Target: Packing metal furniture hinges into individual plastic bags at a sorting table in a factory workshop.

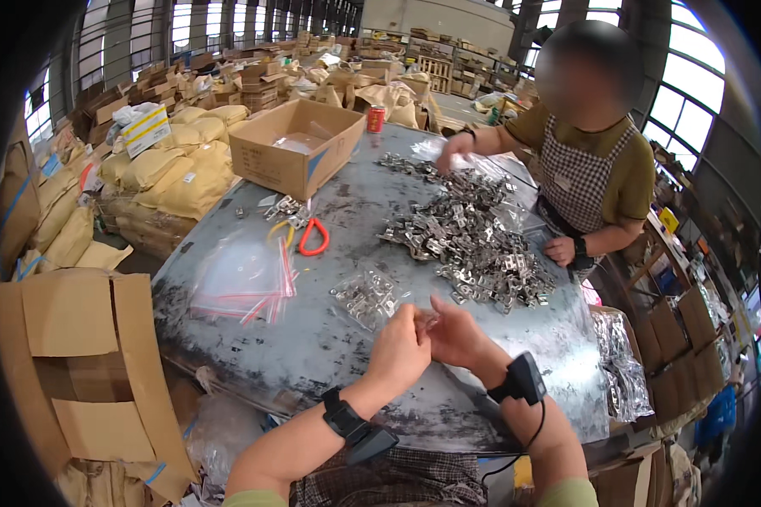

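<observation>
i see both forearms come up from the lower edge, each with a black wrist device, meeting over the near side of the grey desk [313,355]. my left hand [400,345] and right hand [455,331] touch, fingers curled narrow and pinched together on a small clear bag [428,320]; what is inside it i cannot tell. a filled bag of metal brackets [365,296] lies just beyond them, and the big bracket pile [469,241] farther off.
</observation>
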Tool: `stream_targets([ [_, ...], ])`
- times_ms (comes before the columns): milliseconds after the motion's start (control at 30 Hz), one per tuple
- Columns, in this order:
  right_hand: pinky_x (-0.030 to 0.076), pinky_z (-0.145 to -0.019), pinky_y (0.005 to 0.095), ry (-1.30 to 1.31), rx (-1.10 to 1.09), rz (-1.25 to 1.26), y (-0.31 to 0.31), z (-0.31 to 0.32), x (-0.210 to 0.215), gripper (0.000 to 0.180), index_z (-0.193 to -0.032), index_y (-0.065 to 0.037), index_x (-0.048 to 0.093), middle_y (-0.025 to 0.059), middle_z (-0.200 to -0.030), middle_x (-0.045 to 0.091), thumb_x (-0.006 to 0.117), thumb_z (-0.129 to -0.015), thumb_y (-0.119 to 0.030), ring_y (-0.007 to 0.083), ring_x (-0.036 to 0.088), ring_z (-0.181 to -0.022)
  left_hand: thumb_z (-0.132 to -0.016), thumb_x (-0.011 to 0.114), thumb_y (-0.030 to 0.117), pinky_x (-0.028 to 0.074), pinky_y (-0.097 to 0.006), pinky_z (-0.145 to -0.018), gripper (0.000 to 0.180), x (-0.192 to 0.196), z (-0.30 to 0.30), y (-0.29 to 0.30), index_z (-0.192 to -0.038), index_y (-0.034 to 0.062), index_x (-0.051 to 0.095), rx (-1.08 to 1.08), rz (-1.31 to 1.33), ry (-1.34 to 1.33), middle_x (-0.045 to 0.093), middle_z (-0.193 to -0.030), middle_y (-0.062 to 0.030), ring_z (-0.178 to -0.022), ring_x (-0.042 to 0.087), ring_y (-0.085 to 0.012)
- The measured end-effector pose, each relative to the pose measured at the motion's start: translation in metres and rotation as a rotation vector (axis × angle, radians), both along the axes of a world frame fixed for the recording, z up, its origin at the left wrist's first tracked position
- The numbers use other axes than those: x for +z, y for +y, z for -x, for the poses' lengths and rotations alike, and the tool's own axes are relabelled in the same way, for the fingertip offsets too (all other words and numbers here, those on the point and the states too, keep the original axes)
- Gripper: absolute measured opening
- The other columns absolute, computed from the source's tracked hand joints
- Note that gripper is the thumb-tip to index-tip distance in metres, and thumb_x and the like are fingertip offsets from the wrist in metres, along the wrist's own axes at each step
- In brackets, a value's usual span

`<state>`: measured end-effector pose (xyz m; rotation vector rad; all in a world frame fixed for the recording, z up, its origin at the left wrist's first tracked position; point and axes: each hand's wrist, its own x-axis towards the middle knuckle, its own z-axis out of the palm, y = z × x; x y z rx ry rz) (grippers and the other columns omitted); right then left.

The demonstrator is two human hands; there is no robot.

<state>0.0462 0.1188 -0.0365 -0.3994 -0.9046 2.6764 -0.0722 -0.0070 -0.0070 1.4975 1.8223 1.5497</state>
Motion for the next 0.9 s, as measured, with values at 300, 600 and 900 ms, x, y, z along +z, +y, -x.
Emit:
stream_targets([
  [300, 0.049, -0.075, 0.0429, -0.991, -0.707, -1.761, 0.026, -0.013, 0.035, 0.031, -0.104, -0.003, 0.064, 0.0143, -0.094, 0.061, 0.072, -0.08, -0.022, 0.0336, 0.059, -0.09, -0.082, 0.061, 0.012, 0.049, -0.046, -0.073, 0.015, -0.013, -0.002, 0.007, -0.092, 0.0008, 0.058, -0.051, 0.119, 0.409, 0.06, -0.093, -0.0158, -0.084, 0.062, -0.0363],
  [600, 0.047, -0.081, 0.0427, -0.807, -0.474, -2.019, 0.017, -0.055, 0.036, 0.016, -0.092, -0.002, 0.065, 0.0159, -0.093, 0.057, 0.069, -0.077, -0.005, 0.0365, 0.055, -0.095, -0.083, 0.061, 0.01, 0.05, -0.044, -0.069, 0.011, -0.019, 0.0, 0.009, -0.086, -0.0009, 0.061, -0.067, 0.089, 0.224, 0.063, -0.087, -0.0162, -0.078, 0.063, -0.0354],
  [900, 0.049, -0.072, 0.0382, -0.893, -0.496, -1.803, 0.002, -0.078, 0.047, 0.021, -0.093, 0.001, 0.067, 0.015, -0.091, 0.061, 0.073, -0.079, -0.013, 0.0303, 0.06, -0.082, -0.08, 0.062, 0.008, 0.05, -0.044, -0.069, 0.011, -0.012, 0.004, 0.009, -0.083, -0.0024, 0.06, -0.038, 0.061, 0.112, 0.063, -0.083, -0.019, -0.077, 0.062, -0.0365],
])
